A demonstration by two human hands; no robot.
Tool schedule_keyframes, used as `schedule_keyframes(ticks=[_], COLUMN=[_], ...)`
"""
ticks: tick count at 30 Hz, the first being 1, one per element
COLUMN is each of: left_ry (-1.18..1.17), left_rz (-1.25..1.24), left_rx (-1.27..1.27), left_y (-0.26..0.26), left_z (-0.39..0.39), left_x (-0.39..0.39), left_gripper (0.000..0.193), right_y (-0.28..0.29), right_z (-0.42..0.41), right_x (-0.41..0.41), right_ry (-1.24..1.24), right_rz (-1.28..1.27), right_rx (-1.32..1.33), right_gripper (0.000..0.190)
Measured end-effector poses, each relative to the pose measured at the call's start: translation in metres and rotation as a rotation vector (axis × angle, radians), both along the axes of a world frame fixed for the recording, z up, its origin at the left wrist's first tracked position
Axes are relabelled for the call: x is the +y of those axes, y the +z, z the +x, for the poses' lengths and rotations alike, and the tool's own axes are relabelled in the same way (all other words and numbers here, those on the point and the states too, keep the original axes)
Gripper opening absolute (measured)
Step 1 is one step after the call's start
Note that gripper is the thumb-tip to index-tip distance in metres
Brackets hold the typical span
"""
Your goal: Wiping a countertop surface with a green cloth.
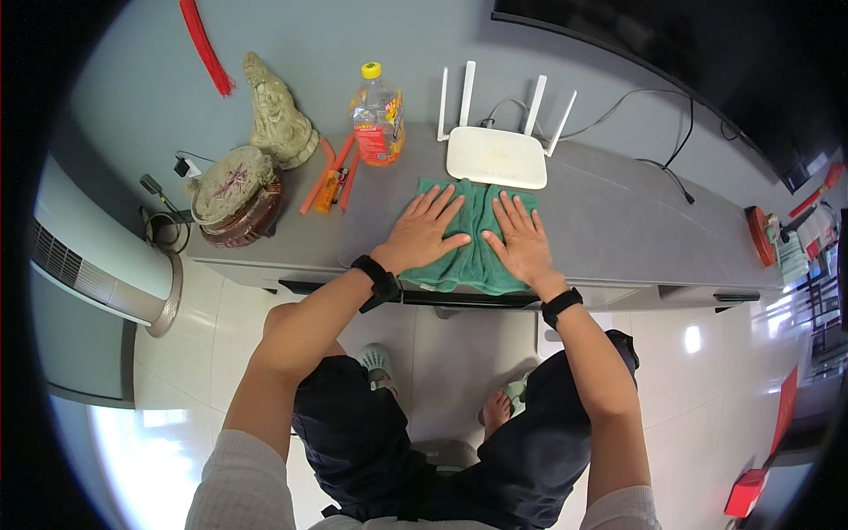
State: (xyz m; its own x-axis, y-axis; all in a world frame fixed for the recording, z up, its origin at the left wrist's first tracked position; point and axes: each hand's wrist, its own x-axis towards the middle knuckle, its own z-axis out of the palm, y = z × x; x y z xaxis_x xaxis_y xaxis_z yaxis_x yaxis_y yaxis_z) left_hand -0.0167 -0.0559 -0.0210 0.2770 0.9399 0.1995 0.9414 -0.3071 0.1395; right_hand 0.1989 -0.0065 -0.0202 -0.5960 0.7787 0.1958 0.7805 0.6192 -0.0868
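A green cloth (pixel 464 265) lies spread on the grey cabinet top (pixel 616 212), with wrinkles down its middle and its near side hanging a little over the front edge. My left hand (pixel 427 228) rests palm down on its left half, fingers spread. On the right half my right hand (pixel 521 242) lies flat too, its fingers slightly apart. Just behind the cloth is a white router (pixel 497 158) with several upright antennas. Neither hand grips anything. What lies under the palms is hidden.
Left of the cloth stand a plastic bottle (pixel 377 119), orange-red sticks (pixel 339 162), an orange lighter (pixel 327 192), a stone-like figurine (pixel 279 119) and a brown pot (pixel 242 212). A television (pixel 695 53) overhangs the back right. Cables (pixel 666 169) trail beneath it.
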Motion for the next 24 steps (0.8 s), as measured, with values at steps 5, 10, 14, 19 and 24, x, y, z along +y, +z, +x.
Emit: schedule_keyframes(ticks=[5, 10, 14, 19, 24], left_ry=[0.031, 0.063, 0.066, 0.077, 0.073], left_rz=[-0.007, 0.019, -0.004, 0.003, 0.002], left_rx=[0.021, -0.002, -0.014, 0.023, -0.014], left_y=[0.002, -0.001, 0.004, 0.002, 0.006], left_z=[-0.016, -0.035, -0.034, -0.030, -0.018], left_x=[-0.009, -0.018, -0.020, -0.018, -0.013], left_gripper=[0.073, 0.075, 0.076, 0.078, 0.080], right_y=[0.000, 0.002, 0.001, 0.000, 0.003], right_z=[0.016, 0.026, 0.027, 0.020, 0.011], right_x=[0.002, 0.004, 0.005, 0.003, -0.001], right_ry=[-0.019, -0.036, -0.038, -0.048, -0.041], right_rz=[-0.033, -0.059, -0.062, -0.049, -0.030], right_rx=[0.000, -0.001, -0.014, -0.023, -0.011], right_gripper=[0.065, 0.066, 0.067, 0.068, 0.068])
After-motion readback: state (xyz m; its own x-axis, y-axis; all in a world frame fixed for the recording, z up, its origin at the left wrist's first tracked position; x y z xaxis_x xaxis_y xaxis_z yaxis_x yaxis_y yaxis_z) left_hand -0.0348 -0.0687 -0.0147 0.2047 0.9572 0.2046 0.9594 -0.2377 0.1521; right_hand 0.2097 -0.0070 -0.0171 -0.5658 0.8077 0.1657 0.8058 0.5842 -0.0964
